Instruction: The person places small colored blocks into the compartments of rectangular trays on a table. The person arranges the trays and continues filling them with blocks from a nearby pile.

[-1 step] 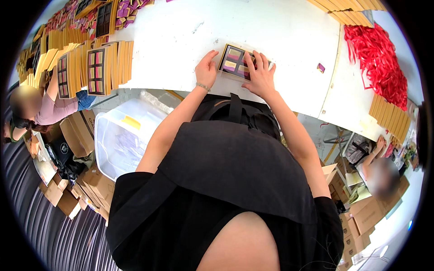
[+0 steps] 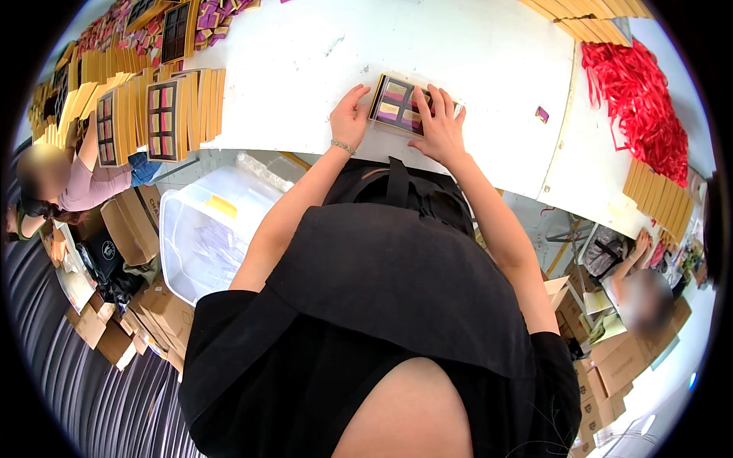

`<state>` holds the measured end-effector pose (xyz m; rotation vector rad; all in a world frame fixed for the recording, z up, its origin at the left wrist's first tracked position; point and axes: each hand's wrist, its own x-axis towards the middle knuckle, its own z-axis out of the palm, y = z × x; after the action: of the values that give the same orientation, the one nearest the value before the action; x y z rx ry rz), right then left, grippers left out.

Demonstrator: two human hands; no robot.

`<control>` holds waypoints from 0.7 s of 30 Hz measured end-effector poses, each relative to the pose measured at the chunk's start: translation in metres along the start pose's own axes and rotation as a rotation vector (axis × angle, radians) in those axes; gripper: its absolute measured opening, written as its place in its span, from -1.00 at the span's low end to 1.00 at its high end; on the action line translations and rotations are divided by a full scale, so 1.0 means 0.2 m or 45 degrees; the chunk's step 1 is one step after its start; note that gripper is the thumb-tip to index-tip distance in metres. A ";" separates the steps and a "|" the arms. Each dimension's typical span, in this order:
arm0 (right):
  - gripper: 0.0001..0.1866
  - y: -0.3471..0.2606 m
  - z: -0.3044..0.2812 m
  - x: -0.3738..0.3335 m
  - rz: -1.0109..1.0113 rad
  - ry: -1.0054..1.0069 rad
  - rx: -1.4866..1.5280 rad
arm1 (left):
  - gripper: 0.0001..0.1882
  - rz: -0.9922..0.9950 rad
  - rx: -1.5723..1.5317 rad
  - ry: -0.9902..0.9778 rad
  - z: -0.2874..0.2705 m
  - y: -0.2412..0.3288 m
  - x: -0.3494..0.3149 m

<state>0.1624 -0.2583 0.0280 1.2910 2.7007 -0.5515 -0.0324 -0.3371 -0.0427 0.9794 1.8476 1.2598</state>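
Observation:
On the white table (image 2: 473, 46) in front of me lies a shallow rectangular box (image 2: 388, 107) with a gold edge. Dark dividers part its compartments, which hold small purple, pink and gold wrapped pieces. My right hand (image 2: 440, 130) rests over the box's right part with its fingers spread, hiding some compartments. Beside the box's left edge is my left hand (image 2: 350, 118), its fingers loosely bent and the tips at or close to the edge. It grips nothing that I can see.
Filled boxes (image 2: 163, 122) stand in rows at the left, near a pile of wrapped pieces (image 2: 217, 19). Red ribbons (image 2: 637, 107) heap up at the right, above stacked boxes (image 2: 658, 195). A small purple piece (image 2: 541, 114) lies alone. A clear plastic bin (image 2: 179, 252) sits below. People work on both sides.

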 end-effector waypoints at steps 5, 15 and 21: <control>0.27 0.04 0.02 0.00 -0.042 0.106 0.095 | -0.30 -0.095 0.111 -0.104 0.03 0.09 0.03; 0.26 0.06 0.01 0.04 -0.062 0.123 0.062 | -0.09 0.122 0.312 -0.259 0.05 0.07 0.08; 0.26 0.07 0.03 0.03 -0.015 0.193 0.043 | -0.14 0.057 0.187 -0.285 0.02 0.00 0.08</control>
<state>0.1690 -0.2484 0.0181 1.3798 2.8336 -0.5223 -0.0372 -0.3209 -0.0449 1.1954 1.7693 1.0055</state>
